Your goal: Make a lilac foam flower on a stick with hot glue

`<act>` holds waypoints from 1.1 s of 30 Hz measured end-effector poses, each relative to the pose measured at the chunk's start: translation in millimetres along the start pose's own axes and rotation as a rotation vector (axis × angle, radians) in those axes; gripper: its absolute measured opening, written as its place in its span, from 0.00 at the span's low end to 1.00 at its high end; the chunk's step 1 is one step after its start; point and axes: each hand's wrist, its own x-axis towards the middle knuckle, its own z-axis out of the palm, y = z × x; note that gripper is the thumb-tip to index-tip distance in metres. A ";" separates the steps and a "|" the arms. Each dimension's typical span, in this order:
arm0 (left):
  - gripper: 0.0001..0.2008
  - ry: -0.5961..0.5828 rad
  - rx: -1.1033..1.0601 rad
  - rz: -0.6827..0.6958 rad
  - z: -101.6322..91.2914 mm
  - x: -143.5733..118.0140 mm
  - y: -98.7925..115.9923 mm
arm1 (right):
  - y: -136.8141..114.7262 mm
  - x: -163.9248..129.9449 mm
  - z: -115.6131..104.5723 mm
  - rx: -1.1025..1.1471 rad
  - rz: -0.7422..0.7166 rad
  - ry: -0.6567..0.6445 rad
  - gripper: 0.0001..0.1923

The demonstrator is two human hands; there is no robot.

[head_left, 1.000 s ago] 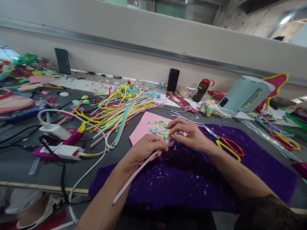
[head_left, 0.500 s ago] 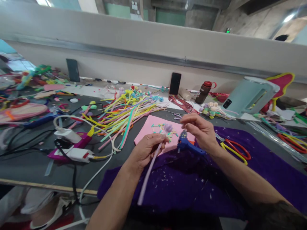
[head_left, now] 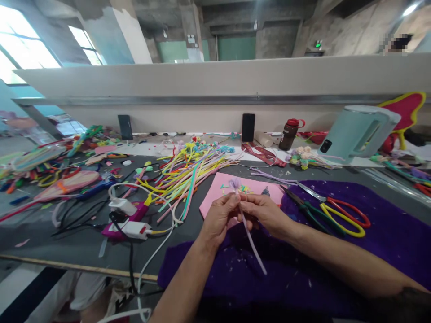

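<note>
Over the dark table [head_left: 81,242] before a pale partition [head_left: 202,80], both hands [head_left: 218,219] [head_left: 267,215] pinch a lilac stem [head_left: 252,242].

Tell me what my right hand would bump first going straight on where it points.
Probably your left hand: the right hand points at it by the lilac stem, though whether the hands touch is unclear.

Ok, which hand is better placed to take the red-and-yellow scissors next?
Probably the right hand: the scissors lie on its side, just past its forearm. The left hand is farther away. Both hands are busy at the lilac stem.
</note>
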 end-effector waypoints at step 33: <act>0.12 0.094 -0.050 -0.008 -10.7 4.2 3.1 | 4.4 -1.7 -2.9 -0.103 -0.021 -0.058 0.14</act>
